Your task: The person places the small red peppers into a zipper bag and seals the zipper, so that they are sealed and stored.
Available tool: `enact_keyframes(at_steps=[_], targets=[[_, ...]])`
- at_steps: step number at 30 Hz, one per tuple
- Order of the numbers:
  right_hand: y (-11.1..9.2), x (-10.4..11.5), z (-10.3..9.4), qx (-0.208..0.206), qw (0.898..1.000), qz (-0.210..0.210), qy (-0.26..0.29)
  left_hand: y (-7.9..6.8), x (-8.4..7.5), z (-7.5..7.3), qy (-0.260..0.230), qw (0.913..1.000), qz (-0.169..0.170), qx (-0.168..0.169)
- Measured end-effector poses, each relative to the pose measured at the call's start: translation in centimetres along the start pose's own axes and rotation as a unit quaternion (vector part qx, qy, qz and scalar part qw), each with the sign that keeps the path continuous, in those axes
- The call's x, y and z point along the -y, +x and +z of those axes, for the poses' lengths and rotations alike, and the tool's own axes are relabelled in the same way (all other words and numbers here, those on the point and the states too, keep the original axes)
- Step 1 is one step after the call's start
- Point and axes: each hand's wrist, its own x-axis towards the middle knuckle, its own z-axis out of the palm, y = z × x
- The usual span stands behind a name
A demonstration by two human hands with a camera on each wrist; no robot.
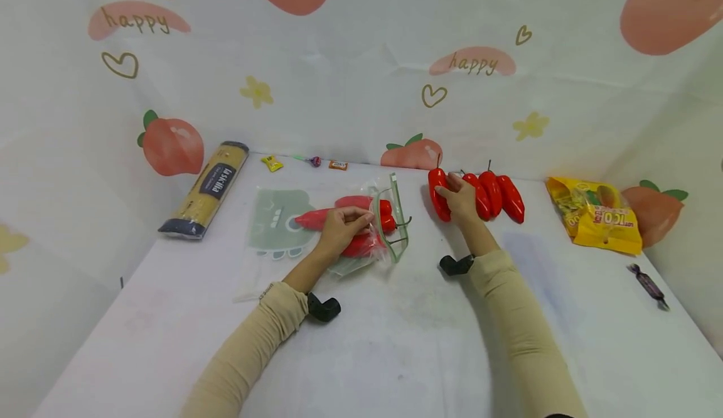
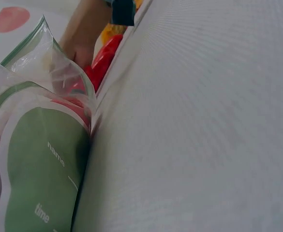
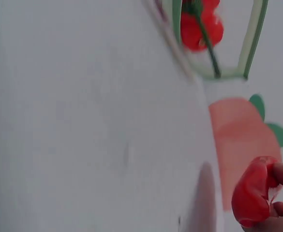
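On the counter point(image 1: 395, 349), the open zip bag point(image 1: 277, 230) already held three red peppers point(image 1: 312, 219), its edge pinched by the left grip point(image 1: 341, 228). Outside it, the right grip point(image 1: 461, 198) held another pepper point(image 1: 438, 192); three loose peppers point(image 1: 491, 193) beside it seemingly remained to bag.

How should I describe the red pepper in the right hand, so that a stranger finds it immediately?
On the white table, right of the open clear bag, lie loose red peppers. The wanted pepper is just left of them, the only one in the right hand.
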Motion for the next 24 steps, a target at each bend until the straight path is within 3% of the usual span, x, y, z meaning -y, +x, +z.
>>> enact_keyframes(at_steps=[7,10,14,21,24], targets=[[-3.4,1.2,1.7,0.010,0.987,0.031,0.160,-0.1,-0.1,0.0,0.008,1.0000,0.000,-0.001],[-4.4,1.2,2.4,-0.014,0.979,0.032,0.200,-0.1,-0.1,0.0,0.005,1.0000,0.002,0.001],[-5.2,0.3,3.5,-0.047,0.977,0.011,0.207,-0.1,-0.1,0.1,-0.012,0.9999,0.011,0.002],[-6.0,-1.3,4.0,-0.010,0.989,0.004,0.146,0.0,-0.1,0.3,-0.028,0.9994,0.020,0.005],[-5.9,-1.4,3.6,-0.006,0.985,0.008,0.175,-0.1,-0.2,0.3,-0.027,0.9994,0.021,0.006]])
